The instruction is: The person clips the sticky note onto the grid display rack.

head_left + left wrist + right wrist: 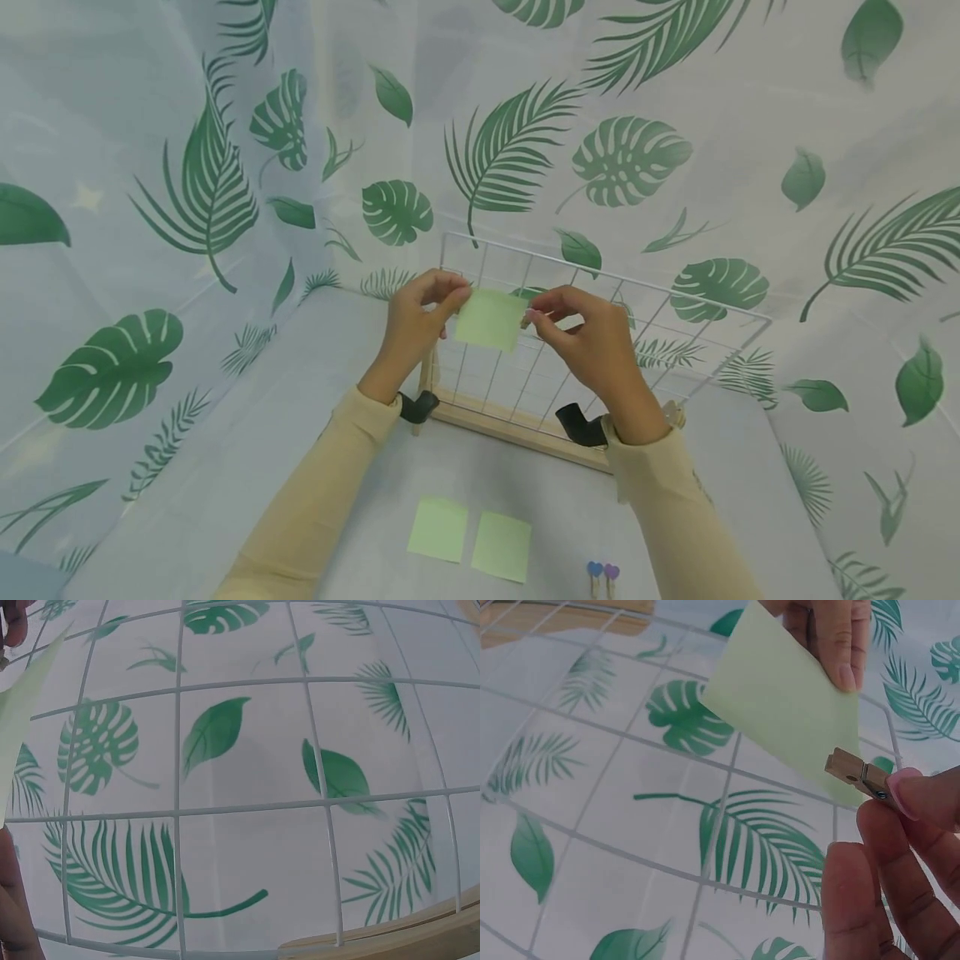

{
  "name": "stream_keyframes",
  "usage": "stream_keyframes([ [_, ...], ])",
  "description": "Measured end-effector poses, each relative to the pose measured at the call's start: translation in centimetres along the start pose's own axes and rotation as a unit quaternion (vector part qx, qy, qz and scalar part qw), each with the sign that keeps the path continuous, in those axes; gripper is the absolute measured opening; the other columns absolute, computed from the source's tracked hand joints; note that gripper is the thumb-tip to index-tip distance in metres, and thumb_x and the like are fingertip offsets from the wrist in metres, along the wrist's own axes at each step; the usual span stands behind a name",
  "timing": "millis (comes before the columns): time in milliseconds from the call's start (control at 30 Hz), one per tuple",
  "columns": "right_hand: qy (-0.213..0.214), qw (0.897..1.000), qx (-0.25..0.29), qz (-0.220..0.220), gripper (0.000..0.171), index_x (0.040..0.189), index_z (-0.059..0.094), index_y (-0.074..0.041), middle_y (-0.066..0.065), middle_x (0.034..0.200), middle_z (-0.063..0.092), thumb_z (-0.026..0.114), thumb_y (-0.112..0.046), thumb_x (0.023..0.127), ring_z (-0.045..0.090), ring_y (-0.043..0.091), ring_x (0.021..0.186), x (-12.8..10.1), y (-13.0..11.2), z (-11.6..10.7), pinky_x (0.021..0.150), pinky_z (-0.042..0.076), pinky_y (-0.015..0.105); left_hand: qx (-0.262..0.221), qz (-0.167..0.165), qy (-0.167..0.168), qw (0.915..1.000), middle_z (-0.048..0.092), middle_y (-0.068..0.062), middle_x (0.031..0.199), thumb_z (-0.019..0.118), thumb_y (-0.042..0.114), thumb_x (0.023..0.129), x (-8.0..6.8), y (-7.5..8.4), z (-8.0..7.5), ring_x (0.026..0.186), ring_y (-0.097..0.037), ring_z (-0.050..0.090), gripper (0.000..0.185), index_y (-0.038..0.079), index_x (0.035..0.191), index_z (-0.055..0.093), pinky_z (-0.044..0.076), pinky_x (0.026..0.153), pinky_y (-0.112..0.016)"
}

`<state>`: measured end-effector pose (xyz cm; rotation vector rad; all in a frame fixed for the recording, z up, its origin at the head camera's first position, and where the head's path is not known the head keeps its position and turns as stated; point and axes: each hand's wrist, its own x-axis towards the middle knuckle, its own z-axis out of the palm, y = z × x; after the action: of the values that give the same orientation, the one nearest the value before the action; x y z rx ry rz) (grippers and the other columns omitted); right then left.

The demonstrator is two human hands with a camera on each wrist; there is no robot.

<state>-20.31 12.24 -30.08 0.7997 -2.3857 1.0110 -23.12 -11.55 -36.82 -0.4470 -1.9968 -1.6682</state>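
Observation:
My left hand (420,321) pinches a pale green square sheet of paper (491,319) by its upper left edge, in front of a white wire grid (731,769). At the sheet's right side, my right hand (596,337) pinches a small wooden clothespin (847,766) between thumb and fingers. A pink piece shows at the clothespin's back end by the thumb. In the right wrist view the clothespin's tip is close by the sheet's lower edge. Only a strip of the sheet and some fingertips appear at the left wrist view's edge.
The grid stands upright on a wooden base (517,433). Nearer on the white table lie two more green sheets, a left one (438,529) and a right one (502,546). A blue-heart clothespin (595,569) and a purple-heart clothespin (612,572) lie right of them. Leaf-patterned cloth hangs behind.

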Motion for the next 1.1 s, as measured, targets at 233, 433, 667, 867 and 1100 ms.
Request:
stream_keyframes([
  [233,0.005,1.0,0.001,0.011,0.006,0.104,0.078,0.002,0.015,0.097,0.08,0.077,0.0,0.098,0.074,0.031,0.087,0.8,-0.6,-0.2,0.07,0.054,0.015,0.002,0.003,0.002,1.0,0.078,-0.012,0.1,0.077,0.016,0.103,0.4,0.0,0.2,0.079,-0.034,0.068,0.017,0.002,0.114,0.075,0.05,0.049,-0.021],
  [433,0.014,1.0,0.004,0.003,0.005,0.102,0.079,0.0,0.015,0.096,0.08,0.077,0.0,0.097,0.073,0.032,0.083,1.2,-0.8,-0.2,0.056,0.041,0.017,-0.003,-0.002,0.004,1.0,0.079,-0.014,0.099,0.076,0.017,0.104,0.6,0.2,0.3,0.08,-0.042,0.069,0.018,0.002,0.114,0.074,0.049,0.049,-0.021],
  [667,0.02,1.0,-0.002,-0.005,0.008,0.104,0.079,0.002,0.016,0.099,0.08,0.079,0.001,0.096,0.072,0.031,0.081,1.7,-0.8,0.0,0.059,0.042,0.019,0.001,-0.002,0.009,1.0,0.079,-0.013,0.097,0.076,0.017,0.104,0.7,0.0,0.4,0.079,-0.038,0.069,0.017,0.002,0.113,0.074,0.049,0.049,-0.021],
  [867,0.038,0.999,-0.003,-0.021,0.006,0.103,0.079,0.003,0.016,0.098,0.081,0.078,0.001,0.097,0.072,0.031,0.081,2.2,-0.8,0.3,0.059,0.038,0.019,0.005,-0.004,0.016,0.9999,0.079,-0.011,0.097,0.077,0.018,0.104,0.8,-0.1,0.6,0.077,-0.014,0.066,0.018,0.003,0.112,0.075,0.051,0.05,-0.022],
  [1100,0.064,0.996,-0.01,-0.06,0.005,0.101,0.079,0.003,0.017,0.099,0.081,0.079,0.001,0.097,0.072,0.032,0.076,2.5,-0.9,0.8,0.058,0.037,0.016,0.011,0.005,0.015,0.9998,0.079,-0.012,0.096,0.075,0.018,0.105,0.9,0.1,0.6,0.076,-0.015,0.067,0.018,0.001,0.112,0.075,0.051,0.049,-0.022],
])
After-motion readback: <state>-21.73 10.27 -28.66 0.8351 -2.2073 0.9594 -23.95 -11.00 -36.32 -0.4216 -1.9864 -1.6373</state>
